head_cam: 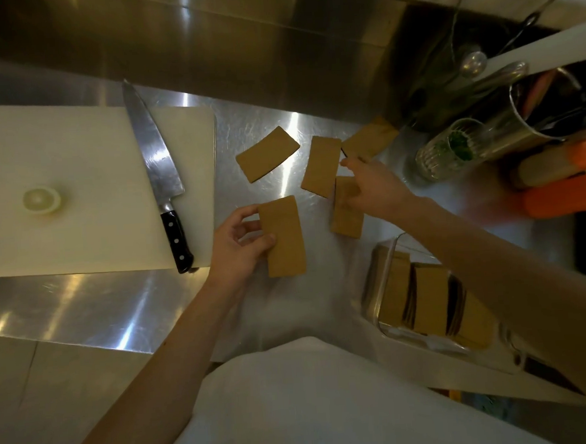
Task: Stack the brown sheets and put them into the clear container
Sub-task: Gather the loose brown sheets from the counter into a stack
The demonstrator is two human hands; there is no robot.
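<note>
- Brown sheets are lying in two places: five loose on the steel desk [277, 95], others already standing in the clear container [423, 299] at the near right edge.
- The left hand [241, 245] is pinching one sheet [284, 236] between thumb and fingers, apparently as the base of a stack.
- The right hand [375, 186] is pressing on a second sheet [344, 215]; whether its fingers are gripping it, I cannot tell.
- Three sheets are waiting farther back, the rightmost [372, 138] close against a glass [448, 150] and utensil pot [545, 110].
- A knife [158, 168] is resting on the cutting board [59, 188] to the left, well apart from the sheets.
</note>
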